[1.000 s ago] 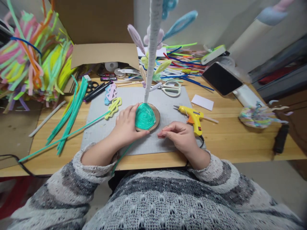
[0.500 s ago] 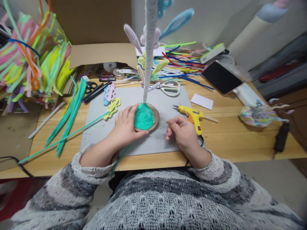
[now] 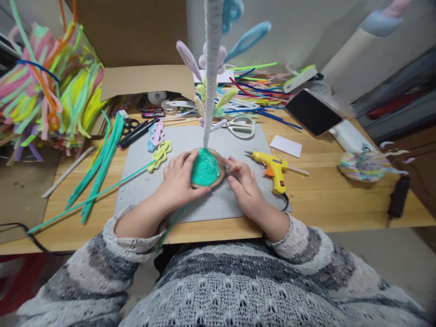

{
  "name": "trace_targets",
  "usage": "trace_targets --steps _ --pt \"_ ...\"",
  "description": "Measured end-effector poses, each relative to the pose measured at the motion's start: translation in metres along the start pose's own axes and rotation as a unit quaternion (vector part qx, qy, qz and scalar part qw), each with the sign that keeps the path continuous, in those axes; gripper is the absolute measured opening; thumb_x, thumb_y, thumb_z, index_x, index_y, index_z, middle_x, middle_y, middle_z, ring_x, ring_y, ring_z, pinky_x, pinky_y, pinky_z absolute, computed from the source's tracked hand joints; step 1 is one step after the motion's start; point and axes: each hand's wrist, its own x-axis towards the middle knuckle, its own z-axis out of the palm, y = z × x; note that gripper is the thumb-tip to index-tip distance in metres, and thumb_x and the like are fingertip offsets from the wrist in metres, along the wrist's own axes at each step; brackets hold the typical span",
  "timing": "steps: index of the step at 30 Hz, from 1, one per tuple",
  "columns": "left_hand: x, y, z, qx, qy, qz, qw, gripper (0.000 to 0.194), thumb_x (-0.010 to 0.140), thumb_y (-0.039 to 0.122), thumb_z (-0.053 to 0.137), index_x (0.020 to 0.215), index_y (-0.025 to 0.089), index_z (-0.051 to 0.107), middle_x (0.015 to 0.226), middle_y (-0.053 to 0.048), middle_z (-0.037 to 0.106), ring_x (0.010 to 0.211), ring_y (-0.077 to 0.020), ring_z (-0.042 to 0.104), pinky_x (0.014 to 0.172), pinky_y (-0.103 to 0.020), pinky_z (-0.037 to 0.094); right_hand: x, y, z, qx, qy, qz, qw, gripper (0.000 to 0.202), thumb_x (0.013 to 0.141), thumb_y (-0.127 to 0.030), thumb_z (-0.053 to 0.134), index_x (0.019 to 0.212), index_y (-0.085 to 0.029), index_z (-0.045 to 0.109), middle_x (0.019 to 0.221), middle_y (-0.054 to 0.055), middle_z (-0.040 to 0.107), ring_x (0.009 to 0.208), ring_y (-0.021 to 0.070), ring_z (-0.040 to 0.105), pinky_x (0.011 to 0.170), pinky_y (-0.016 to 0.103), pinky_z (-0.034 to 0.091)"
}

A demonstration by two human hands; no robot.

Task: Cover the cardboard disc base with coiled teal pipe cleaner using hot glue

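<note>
A wooden disc (image 3: 221, 169) lies on the grey mat, with a teal pipe-cleaner spiral (image 3: 204, 168) covering much of its top. From its back edge rises a tall white wrapped stem (image 3: 211, 77) bearing pastel loops and flowers. My left hand (image 3: 179, 179) is wrapped round the disc's left side, its thumb along the front edge. At the right edge, the fingers of my right hand (image 3: 245, 186) are apart, with fingertips at or near the rim and nothing seen between them. A loose teal strand (image 3: 172, 225) runs out from under my left hand.
A yellow glue gun (image 3: 274, 168) lies right of my right hand. Scissors (image 3: 241, 127) are behind the disc. Teal pipe cleaners (image 3: 102, 163) and zigzag pieces (image 3: 160, 154) lie left. A phone (image 3: 313, 112) and a pastel coiled piece (image 3: 363, 164) are at the right.
My right hand has moved left to the disc's edge, and its fingers have spread from a closed pose. My left hand stays on the disc.
</note>
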Motion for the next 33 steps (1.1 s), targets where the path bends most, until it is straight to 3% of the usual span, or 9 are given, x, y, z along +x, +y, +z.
trace_targets --steps 7,15,24,28,33 --pt "0.001 0.0 0.002 -0.002 0.0 0.009 1.0 0.09 0.071 0.055 0.071 0.146 0.026 0.032 0.152 -0.017 0.027 0.136 -0.0395 0.03 0.11 -0.058 0.028 0.005 0.0 0.005 -0.033 -0.05 0.006 0.998 0.006 0.095 -0.029 0.041 0.096 -0.028 0.035 0.141 0.01 0.056 0.143 0.0241 0.035 0.11 0.058 0.019" --pt "0.005 -0.002 0.003 -0.039 0.006 0.019 0.999 0.096 0.068 0.054 0.075 0.147 0.022 0.03 0.149 -0.02 0.035 0.136 -0.0402 0.032 0.11 -0.058 0.028 0.01 -0.006 0.003 -0.018 -0.05 0.014 0.999 0.008 0.093 -0.03 0.042 0.09 -0.028 0.035 0.133 0.012 0.062 0.128 0.0249 0.053 0.104 0.055 0.031" --pt "0.005 0.001 0.003 -0.047 0.01 0.018 0.999 0.099 0.069 0.054 0.075 0.149 0.019 0.029 0.147 -0.02 0.035 0.135 -0.0388 0.033 0.111 -0.056 0.028 0.01 -0.006 0.004 -0.111 -0.072 -0.015 0.991 0.005 0.089 -0.026 0.046 0.091 -0.026 0.04 0.132 0.012 0.062 0.122 0.028 0.056 0.107 0.057 0.02" --pt "0.007 -0.004 0.003 -0.045 0.014 0.026 0.999 0.101 0.066 0.057 0.076 0.149 0.02 0.031 0.145 -0.019 0.035 0.133 -0.0391 0.032 0.111 -0.057 0.028 0.009 0.002 0.006 -0.059 -0.036 -0.014 0.997 0.009 0.09 -0.027 0.049 0.092 -0.027 0.04 0.128 0.009 0.064 0.125 0.0263 0.053 0.107 0.057 0.023" --pt "0.009 -0.011 0.003 -0.044 -0.003 0.033 0.999 0.109 0.059 0.057 0.081 0.149 0.023 0.029 0.144 -0.017 0.034 0.134 -0.0399 0.03 0.112 -0.058 0.028 0.012 0.008 0.006 0.096 0.096 0.005 0.991 0.016 0.086 -0.028 0.054 0.096 -0.028 0.041 0.116 0.006 0.061 0.114 0.0214 0.056 0.105 0.046 0.037"
